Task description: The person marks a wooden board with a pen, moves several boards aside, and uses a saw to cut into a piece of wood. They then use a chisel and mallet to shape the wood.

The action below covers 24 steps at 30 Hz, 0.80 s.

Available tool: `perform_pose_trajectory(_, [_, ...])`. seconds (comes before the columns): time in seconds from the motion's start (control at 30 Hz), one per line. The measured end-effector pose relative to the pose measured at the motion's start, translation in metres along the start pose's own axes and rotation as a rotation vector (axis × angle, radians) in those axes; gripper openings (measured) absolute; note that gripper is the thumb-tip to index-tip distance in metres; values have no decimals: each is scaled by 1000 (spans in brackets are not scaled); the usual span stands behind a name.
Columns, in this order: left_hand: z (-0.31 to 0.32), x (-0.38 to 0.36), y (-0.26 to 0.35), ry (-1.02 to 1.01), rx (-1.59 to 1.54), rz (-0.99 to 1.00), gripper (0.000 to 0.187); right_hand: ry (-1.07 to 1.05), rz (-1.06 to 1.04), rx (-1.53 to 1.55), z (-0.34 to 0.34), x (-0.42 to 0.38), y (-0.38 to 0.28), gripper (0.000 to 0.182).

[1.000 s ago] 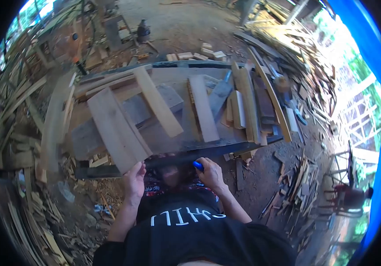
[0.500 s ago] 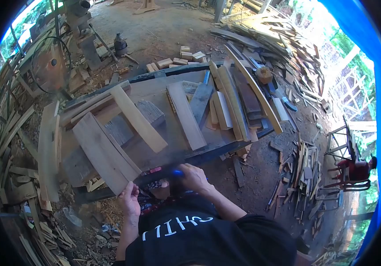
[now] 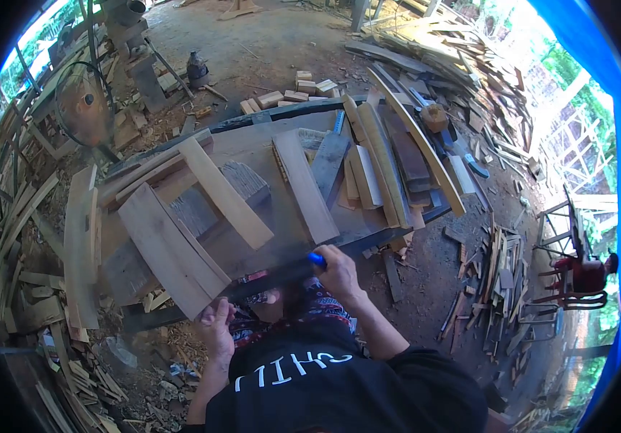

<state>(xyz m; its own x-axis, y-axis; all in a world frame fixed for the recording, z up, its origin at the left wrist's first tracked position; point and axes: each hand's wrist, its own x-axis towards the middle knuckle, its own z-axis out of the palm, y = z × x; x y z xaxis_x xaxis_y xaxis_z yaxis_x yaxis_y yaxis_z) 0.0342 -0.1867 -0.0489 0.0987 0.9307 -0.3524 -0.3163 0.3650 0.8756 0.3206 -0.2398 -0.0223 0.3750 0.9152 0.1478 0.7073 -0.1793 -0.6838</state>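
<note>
My left hand (image 3: 216, 322) is at the near end of a wide, slightly curved board (image 3: 169, 249), its fingers curled close to the end edge. Whether those fingers grip the board or something small is hidden. Out in front of my body, my right hand (image 3: 339, 274) is closed around a small blue object (image 3: 316, 259) that sticks out past the fingers; its kind is not clear. Between the hands runs the dark near edge of the workbench (image 3: 292, 268). A paler plank (image 3: 225, 193) and a greyish plank (image 3: 305, 186) lie across the bench beyond.
More boards and a curved strip (image 3: 416, 141) crowd the bench's right end. Small wood blocks (image 3: 297, 94) sit on the ground behind it. Scrap wood piles (image 3: 498, 289) lie at both sides. A red chair (image 3: 574, 283) stands far right, a fan (image 3: 86, 101) at left.
My right hand has moved right and away from my body with the blue object. My left hand has slipped slightly down and right along the board's end. The boards lie still.
</note>
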Motion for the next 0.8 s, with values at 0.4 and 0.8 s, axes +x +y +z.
perform_pose_trajectory(0.4, [16, -18, -8, -166, 161, -88, 10, 89, 273, -328, -15, 71, -6, 65])
perform_pose_trajectory(0.8, [50, -27, 54, -378, 416, 137, 10, -14, 337, -306, -4, 80, 6, 63])
